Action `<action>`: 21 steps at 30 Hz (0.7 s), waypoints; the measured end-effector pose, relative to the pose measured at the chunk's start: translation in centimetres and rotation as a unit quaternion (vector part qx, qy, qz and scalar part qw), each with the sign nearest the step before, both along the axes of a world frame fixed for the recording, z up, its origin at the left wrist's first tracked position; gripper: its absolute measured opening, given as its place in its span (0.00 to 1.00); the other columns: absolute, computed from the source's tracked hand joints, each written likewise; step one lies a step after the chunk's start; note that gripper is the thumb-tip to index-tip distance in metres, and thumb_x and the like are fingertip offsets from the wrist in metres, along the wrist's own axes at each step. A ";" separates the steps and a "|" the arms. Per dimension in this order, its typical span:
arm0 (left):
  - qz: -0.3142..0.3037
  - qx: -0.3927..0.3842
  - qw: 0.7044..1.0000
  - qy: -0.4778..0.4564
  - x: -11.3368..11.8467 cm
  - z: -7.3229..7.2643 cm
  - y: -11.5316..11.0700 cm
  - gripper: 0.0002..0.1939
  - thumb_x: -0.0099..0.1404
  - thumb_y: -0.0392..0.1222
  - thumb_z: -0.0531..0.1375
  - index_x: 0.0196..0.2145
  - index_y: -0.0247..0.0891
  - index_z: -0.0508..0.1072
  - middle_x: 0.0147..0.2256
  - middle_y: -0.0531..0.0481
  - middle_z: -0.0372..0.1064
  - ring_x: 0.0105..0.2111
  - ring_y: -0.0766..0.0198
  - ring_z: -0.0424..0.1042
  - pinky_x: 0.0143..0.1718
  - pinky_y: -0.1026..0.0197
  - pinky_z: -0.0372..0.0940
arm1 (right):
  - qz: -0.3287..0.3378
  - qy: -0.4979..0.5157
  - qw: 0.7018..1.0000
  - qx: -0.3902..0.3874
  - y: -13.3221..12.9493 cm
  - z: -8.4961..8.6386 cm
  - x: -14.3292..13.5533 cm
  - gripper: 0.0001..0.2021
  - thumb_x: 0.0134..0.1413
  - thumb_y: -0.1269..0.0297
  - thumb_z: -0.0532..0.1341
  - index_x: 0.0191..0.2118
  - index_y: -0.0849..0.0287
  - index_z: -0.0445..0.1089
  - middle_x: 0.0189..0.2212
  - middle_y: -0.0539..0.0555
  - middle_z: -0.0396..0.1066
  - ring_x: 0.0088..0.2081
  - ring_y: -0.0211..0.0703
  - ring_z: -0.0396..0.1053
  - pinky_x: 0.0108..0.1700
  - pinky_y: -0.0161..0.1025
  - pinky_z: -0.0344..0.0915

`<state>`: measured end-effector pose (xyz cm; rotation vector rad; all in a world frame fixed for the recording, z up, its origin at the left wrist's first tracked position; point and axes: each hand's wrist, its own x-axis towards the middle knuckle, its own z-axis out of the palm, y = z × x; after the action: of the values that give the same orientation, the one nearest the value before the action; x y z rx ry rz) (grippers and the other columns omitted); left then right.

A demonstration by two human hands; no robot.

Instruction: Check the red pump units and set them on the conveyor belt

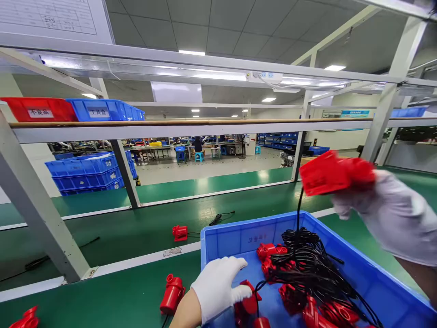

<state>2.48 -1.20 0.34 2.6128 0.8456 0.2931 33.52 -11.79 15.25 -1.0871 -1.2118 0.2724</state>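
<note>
My right hand [362, 200], in a white glove and blurred by motion, holds a red plastic pump-like unit [336, 174] above the blue crate [235, 237]. Its black cord [299, 209] hangs down into the crate. My left hand [220, 287], gloved in white, is over the crate's near left side with thumb and fingers apart. Just beside its thumb is another red unit [251, 289]; whether they touch I cannot tell. Inside the crate lie several more red units [269, 250] under a tangled heap of black cords [307, 259].
Left of the crate, a red unit [172, 294] stands on the green bench [112, 300], and another [180, 233] lies beyond the white rail [146, 258]. A metal post [41, 205] rises at left. Blue crates [88, 173] are stacked behind; red [39, 109] and blue bins [102, 110] sit on the shelf.
</note>
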 end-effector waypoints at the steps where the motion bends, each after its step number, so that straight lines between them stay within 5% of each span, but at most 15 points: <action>1: 0.004 -0.003 1.000 -0.007 0.0 -0.1 0.0 0.29 0.63 0.53 0.63 0.59 0.45 0.65 0.54 0.44 0.70 0.52 0.46 0.70 0.54 0.43 0.64 | 0.041 0.007 0.999 -0.019 -0.1 -0.1 0.2 0.15 0.64 0.52 0.52 0.44 0.55 0.70 0.26 0.54 0.70 0.23 0.40 0.66 0.25 0.41 0.61; 8: -0.036 0.005 0.997 -0.071 2.0 1.9 -1.2 0.31 0.67 0.55 0.59 0.63 0.44 0.59 0.61 0.44 0.63 0.59 0.50 0.64 0.60 0.46 0.59 | 0.077 -0.005 0.997 0.012 -0.9 -0.3 -1.0 0.19 0.64 0.50 0.53 0.44 0.58 0.73 0.21 0.51 0.69 0.21 0.40 0.65 0.25 0.40 0.64; 12: -0.060 0.040 0.996 -0.044 3.8 3.3 -2.1 0.35 0.63 0.59 0.61 0.63 0.46 0.59 0.56 0.44 0.68 0.54 0.45 0.69 0.54 0.44 0.64 | 0.061 0.086 0.976 0.191 -0.9 2.6 -1.6 0.14 0.67 0.56 0.51 0.42 0.52 0.73 0.26 0.49 0.72 0.22 0.40 0.69 0.20 0.35 0.63; 15: -0.048 0.043 0.998 0.004 4.2 3.1 -2.3 0.27 0.64 0.56 0.60 0.57 0.44 0.65 0.47 0.44 0.74 0.45 0.45 0.75 0.44 0.49 0.69 | 0.049 0.115 0.950 0.285 -0.4 5.5 -0.8 0.18 0.70 0.59 0.47 0.40 0.51 0.75 0.26 0.48 0.71 0.25 0.37 0.71 0.22 0.32 0.66; 17: -0.051 0.041 0.997 0.043 3.8 2.2 -2.2 0.23 0.63 0.56 0.59 0.53 0.44 0.69 0.41 0.45 0.76 0.40 0.45 0.76 0.38 0.52 0.69 | 0.038 0.069 0.967 0.244 0.5 7.0 0.4 0.16 0.68 0.57 0.51 0.40 0.54 0.75 0.27 0.49 0.72 0.26 0.37 0.71 0.23 0.33 0.68; 21: -0.098 -0.005 0.987 0.130 2.9 -0.2 -1.9 0.25 0.60 0.63 0.58 0.47 0.44 0.73 0.37 0.44 0.77 0.35 0.44 0.78 0.32 0.54 0.68 | -0.043 -0.128 0.991 -0.001 3.7 8.1 5.1 0.23 0.62 0.45 0.53 0.42 0.60 0.73 0.29 0.55 0.76 0.25 0.42 0.74 0.27 0.41 0.73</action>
<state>5.35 -3.05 0.14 2.7364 0.6582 -0.1069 38.59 -8.10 23.38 -1.1999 -1.3884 0.0687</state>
